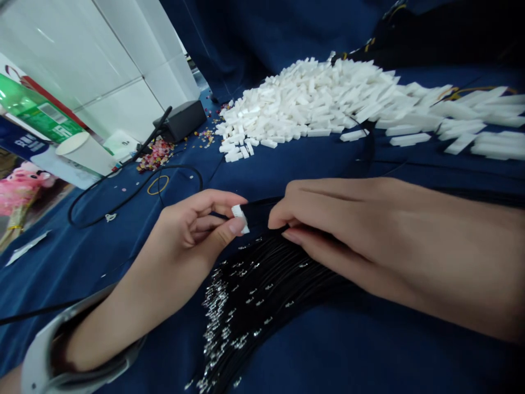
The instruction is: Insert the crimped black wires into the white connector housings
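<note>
My left hand (pixel 192 227) pinches a small white plastic connector (pixel 240 217) between thumb and forefinger. My right hand (pixel 348 224) is closed, pinching black wires (pixel 258 210) that run into that connector. Under both hands lies a bundle of black wires with metal terminals (pixel 241 306) fanned out on the blue cloth (pixel 287 164). A large heap of white connectors (pixel 311 101) lies beyond the hands. A grey band sits on my left wrist (pixel 53 350).
At the back left stand a black box (pixel 180 120), a black cable loop (pixel 135 191), a yellow rubber band (pixel 158 185), a paper cup (pixel 86 153), a green bottle (pixel 36 112) and small coloured bits (pixel 158 153). White panels rise behind.
</note>
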Demonstrator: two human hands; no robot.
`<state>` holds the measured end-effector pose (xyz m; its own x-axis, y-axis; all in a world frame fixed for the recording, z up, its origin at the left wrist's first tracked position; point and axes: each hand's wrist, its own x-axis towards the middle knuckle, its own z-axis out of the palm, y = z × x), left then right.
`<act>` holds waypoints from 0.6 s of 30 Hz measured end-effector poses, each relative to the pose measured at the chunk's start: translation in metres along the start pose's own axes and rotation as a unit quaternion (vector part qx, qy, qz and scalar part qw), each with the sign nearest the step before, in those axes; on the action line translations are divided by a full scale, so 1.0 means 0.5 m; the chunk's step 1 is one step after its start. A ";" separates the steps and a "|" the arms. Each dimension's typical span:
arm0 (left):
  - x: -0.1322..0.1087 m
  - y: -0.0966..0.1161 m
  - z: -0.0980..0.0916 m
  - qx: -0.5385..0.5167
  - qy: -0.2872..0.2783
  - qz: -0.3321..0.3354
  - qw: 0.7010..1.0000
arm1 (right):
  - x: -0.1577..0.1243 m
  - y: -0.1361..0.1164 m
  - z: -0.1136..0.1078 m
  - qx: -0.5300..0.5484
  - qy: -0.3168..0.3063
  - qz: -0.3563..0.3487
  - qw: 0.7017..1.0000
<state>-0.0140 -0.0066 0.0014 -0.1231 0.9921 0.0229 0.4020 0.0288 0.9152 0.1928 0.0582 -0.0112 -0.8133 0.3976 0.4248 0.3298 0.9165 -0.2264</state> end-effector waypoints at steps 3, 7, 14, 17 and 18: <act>0.000 -0.004 -0.006 -0.015 -0.001 -0.003 1.000 | 0.002 0.008 -0.004 0.019 0.024 0.012 0.999; 0.000 -0.008 -0.012 -0.030 -0.006 -0.035 0.999 | 0.000 0.010 -0.019 0.006 0.029 0.037 0.999; -0.002 -0.009 -0.014 -0.075 -0.004 -0.018 0.997 | -0.004 0.016 -0.014 -0.059 0.028 0.070 0.995; -0.001 -0.006 -0.011 -0.082 -0.005 -0.025 0.996 | -0.002 0.019 -0.009 -0.086 0.039 0.069 0.993; -0.001 -0.005 -0.010 -0.085 -0.006 -0.024 0.996 | -0.001 0.020 -0.008 -0.095 0.042 0.066 0.992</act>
<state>-0.0195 -0.0076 0.0011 -0.1277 0.9915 -0.0269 0.2369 0.0568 0.9699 0.1986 0.0675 -0.0104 -0.7172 0.5098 0.4751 0.5215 0.8449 -0.1194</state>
